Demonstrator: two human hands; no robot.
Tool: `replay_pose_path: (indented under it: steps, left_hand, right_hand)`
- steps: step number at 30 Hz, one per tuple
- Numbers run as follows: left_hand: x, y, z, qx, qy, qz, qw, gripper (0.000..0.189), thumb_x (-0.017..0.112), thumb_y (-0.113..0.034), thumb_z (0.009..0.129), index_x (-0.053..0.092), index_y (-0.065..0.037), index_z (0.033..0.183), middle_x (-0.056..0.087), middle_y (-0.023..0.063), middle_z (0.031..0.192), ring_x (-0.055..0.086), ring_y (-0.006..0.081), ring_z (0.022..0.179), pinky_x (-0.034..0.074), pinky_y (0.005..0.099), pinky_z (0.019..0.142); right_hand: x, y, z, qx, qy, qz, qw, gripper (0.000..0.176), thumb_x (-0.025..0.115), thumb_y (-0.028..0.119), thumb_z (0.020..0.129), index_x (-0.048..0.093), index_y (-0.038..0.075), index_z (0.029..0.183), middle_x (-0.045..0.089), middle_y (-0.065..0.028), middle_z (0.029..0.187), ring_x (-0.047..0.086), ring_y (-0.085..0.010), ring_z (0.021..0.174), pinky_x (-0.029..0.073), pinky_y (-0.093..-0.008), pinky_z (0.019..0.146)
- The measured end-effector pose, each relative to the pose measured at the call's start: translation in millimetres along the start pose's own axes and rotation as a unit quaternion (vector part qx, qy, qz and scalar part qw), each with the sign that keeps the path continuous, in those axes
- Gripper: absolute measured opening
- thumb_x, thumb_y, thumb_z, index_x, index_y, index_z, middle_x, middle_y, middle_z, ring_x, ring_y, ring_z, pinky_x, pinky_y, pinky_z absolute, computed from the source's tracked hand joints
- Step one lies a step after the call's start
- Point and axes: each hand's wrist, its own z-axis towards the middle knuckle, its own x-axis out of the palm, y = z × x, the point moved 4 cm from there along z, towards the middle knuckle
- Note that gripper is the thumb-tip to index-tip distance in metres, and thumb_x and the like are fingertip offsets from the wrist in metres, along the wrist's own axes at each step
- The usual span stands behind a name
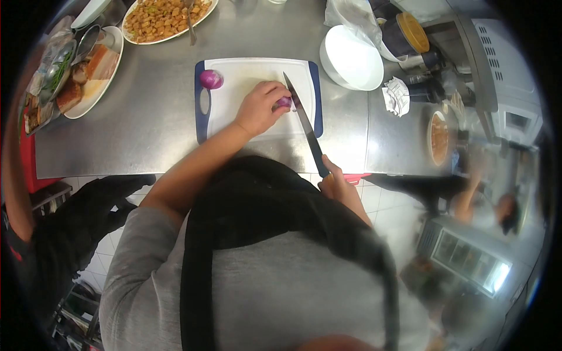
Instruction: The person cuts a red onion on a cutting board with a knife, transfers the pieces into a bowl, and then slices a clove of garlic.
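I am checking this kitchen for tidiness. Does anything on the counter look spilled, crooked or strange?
Nothing stands out. The cutting board lies straight on the steel counter. The left hand steadies an onion piece and the right hand holds the knife. Only a crumpled paper lies loose beside the white bowl.

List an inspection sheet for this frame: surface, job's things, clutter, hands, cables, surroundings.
Surface: steel counter carrying a white cutting board.
Job's things: onion piece on the board with the knife blade against it; second onion piece at the board's far left corner.
Clutter: white bowl, side plate of food, crumpled paper.
Hands: left hand presses on the onion piece; right hand grips the knife handle.
Cables: nothing seen.
Surroundings: grey appliance to the right; blurred person beyond the counter's right end.
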Motion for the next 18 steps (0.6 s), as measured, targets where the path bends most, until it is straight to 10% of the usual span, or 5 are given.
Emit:
replay_pose_path:
  steps: [11,18]
  left_hand:
    - [-0.4,-0.6,0.3,-0.006,-0.007,-0.003,1.000,0.031,0.078,-0.009,0.071,0.065,-0.008,0.099,0.061,0.0072,0.104,0.058,0.0304,0.099,0.050,0.0394,0.085]
    - [-1.2,-2.3,1.3,-0.009,0.002,-0.003,1.000,0.031,0.078,-0.008,0.070,0.064,-0.007,0.097,0.061,0.0073,0.103,0.058,0.0304,0.097,0.050,0.0391,0.083]
  right_hand:
    - [29.9,-23.5,52.2,-0.071,-0.056,-0.004,0.996,0.061,0.060,0.014,0.092,0.032,0.019,0.147,0.066,-0.0242,0.103,0.065,-0.0435,0.094,0.049,-0.0504,0.074]
    - [6.0,-3.7,18.6,-0.050,-0.041,-0.001,0.998,0.061,0.060,0.013,0.092,0.034,0.020,0.147,0.065,-0.0188,0.090,0.065,-0.0408,0.083,0.050,-0.0453,0.071]
